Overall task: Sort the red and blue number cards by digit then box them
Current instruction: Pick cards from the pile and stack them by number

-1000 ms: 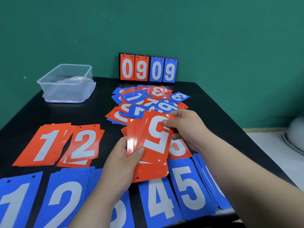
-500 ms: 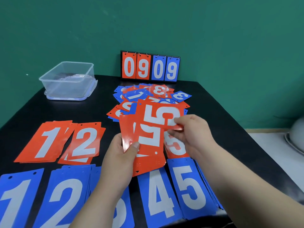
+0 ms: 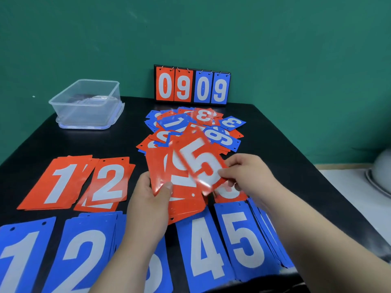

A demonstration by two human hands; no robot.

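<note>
My left hand [image 3: 148, 199] grips a stack of red cards [image 3: 179, 199] above the table's middle. My right hand [image 3: 247, 174] pinches a single red 5 card [image 3: 198, 163], turned upright over that stack. Sorted red piles of 1 [image 3: 57, 182] and 2 [image 3: 110, 182] lie at the left. A red pile [image 3: 230, 194] lies partly hidden under my right hand. Blue piles of 1 [image 3: 21, 256], 2 [image 3: 84, 254], 4 [image 3: 203, 250] and 5 [image 3: 245, 240] line the near edge. An unsorted heap of mixed cards [image 3: 211, 127] lies behind my hands.
A clear plastic box [image 3: 88, 102] stands on its lid at the back left. A flip scoreboard [image 3: 191, 85] reading 09 09 stands against the green wall. The black table [image 3: 285, 155] ends at the right, where a white floor and a round object show.
My right hand has pulled the top red 5 card off the stack and rotated it from upside down to upright. The left hand's stack has barely moved.
</note>
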